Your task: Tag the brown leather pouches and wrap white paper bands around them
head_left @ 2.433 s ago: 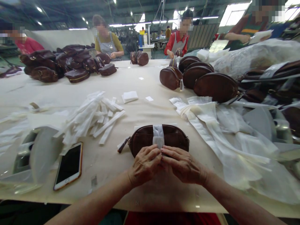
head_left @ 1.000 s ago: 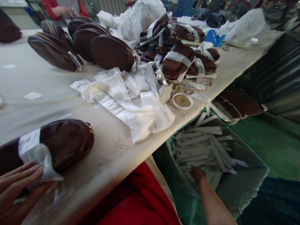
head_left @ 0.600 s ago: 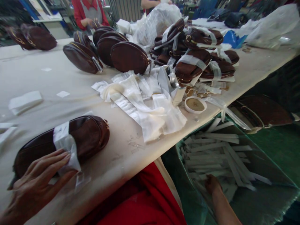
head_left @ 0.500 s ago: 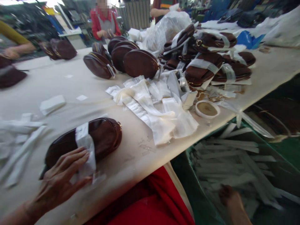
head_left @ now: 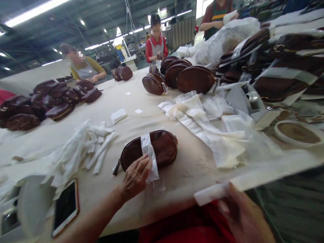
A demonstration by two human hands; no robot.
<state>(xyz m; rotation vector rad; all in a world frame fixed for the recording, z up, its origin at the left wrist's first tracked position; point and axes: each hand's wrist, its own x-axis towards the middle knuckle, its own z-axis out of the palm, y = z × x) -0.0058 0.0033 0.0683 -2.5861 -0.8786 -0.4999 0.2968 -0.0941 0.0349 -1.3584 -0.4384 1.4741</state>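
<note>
A dark brown leather pouch (head_left: 165, 148) lies on the table with a translucent white strip (head_left: 149, 152) around its middle. My left hand (head_left: 136, 173) is closed at the strip's near part, its fingers together and pressed against the pouch; the thumb is hidden. At the table's front edge, my right hand (head_left: 243, 209), blurred, is closed on a flat white strip of paper (head_left: 211, 194) that points left. A dark zipper tassel (head_left: 116, 167) sticks out at the pouch's left end.
White strips (head_left: 101, 148) and a phone (head_left: 65, 206) lie left. Translucent white sleeves (head_left: 215, 131), a tape dispenser (head_left: 246, 98) and a tape roll (head_left: 297, 133) are right. Brown pouches (head_left: 196, 79) stand behind. Co-workers (head_left: 87, 71) are across the table.
My right hand has come up from the bin of white strips to the table edge with a strip in it. My left hand stays on the wrapped pouch. The view has swung left and up.
</note>
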